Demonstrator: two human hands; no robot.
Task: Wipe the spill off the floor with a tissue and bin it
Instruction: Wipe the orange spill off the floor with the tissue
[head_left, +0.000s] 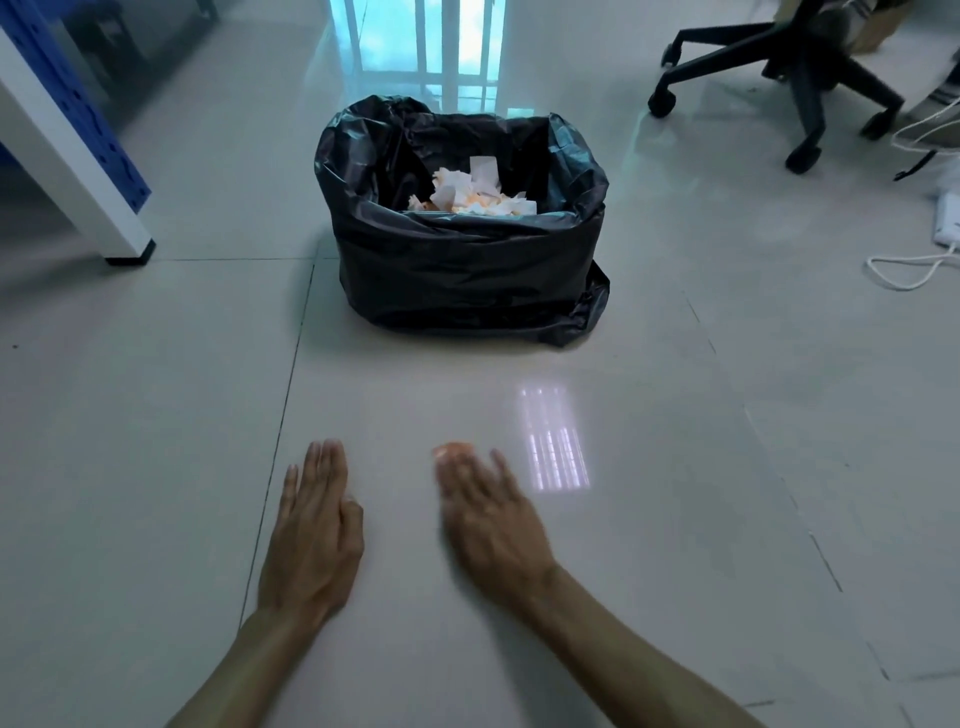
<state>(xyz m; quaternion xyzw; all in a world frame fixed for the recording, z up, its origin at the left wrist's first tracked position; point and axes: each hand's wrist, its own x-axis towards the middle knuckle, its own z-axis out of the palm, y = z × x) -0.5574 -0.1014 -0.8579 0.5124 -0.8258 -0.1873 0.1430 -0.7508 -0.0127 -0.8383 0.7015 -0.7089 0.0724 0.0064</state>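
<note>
A bin lined with a black bag (467, 270) stands on the pale tiled floor ahead of me. Several crumpled white tissues with orange stains (475, 195) lie inside it. My left hand (311, 530) is stretched out flat over the floor, fingers straight and together, holding nothing. My right hand (488, 514) is beside it, blurred, fingers extended and empty. Both hands are well short of the bin. I see no spill or loose tissue on the glossy floor between my hands and the bin.
A white table leg with a blue panel (88, 171) stands at the left. A black office chair base on castors (800, 88) is at the back right. A white cable and power strip (930, 249) lie at the right edge.
</note>
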